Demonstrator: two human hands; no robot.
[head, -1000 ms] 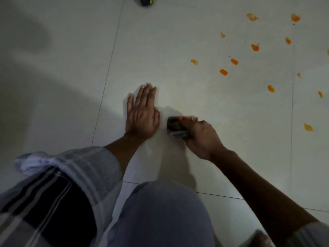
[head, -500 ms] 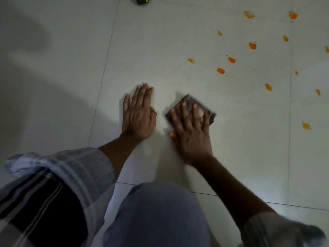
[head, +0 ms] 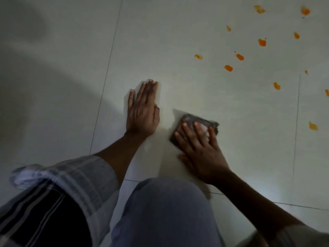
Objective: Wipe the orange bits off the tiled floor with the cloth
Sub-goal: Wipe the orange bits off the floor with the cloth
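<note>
- the right hand lies palm down on the cloth, fingers straight and slightly spread, pressing it flat against the tiled floor; nothing is curled round the cloth, so the grip is a flat, wide press rather than a pinch.
- the cloth is a small, dark, folded pad; its far edge and right corner stick out beyond the fingertips, and its outline is a little blurred.
- the left hand rests flat on the floor just to the left of the cloth, apart from it, fingers straight and close together, holding nothing.
- the orange bits are scattered on the floor beyond the cloth and to its right, well apart from it; the closest ones lie up and right of the cloth's far edge, and one more sits far out to the cloth's right, near the frame edge.
- a dark grout line runs away from the viewer to the left of the cloth, past the left hand; another runs on the cloth's right side, among the bits.
- a striped sleeve covers the left forearm, nearer the viewer than the cloth.
- a knee in grey-blue fabric fills the foreground, directly nearer than the cloth.
</note>
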